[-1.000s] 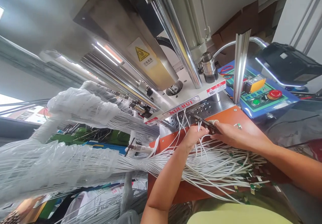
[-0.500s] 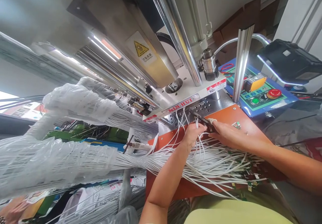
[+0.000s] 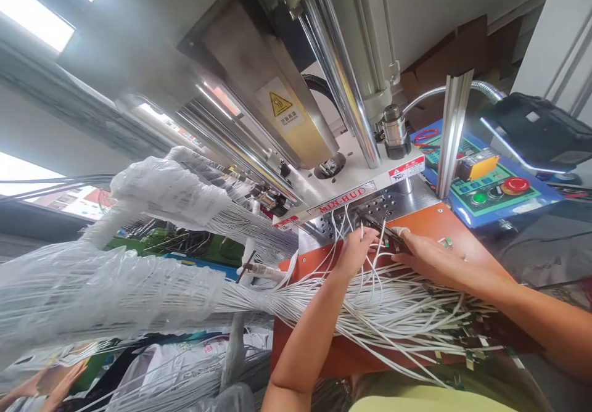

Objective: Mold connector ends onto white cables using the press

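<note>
Left hand [image 3: 355, 251] pinches white cables [image 3: 381, 239] at front edge of metal plate [image 3: 411, 201]; our right hand [image 3: 420, 256] grips dark tool [image 3: 392, 234], fingers closed. Slack loops could snag tool and pull ends crooked. We angle forearms inward, hands close together before press [image 3: 324, 190].

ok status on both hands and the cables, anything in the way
left hand among white cables, grip unclear; right hand gripping dark metal bar; machine close ahead of the fingers
</note>
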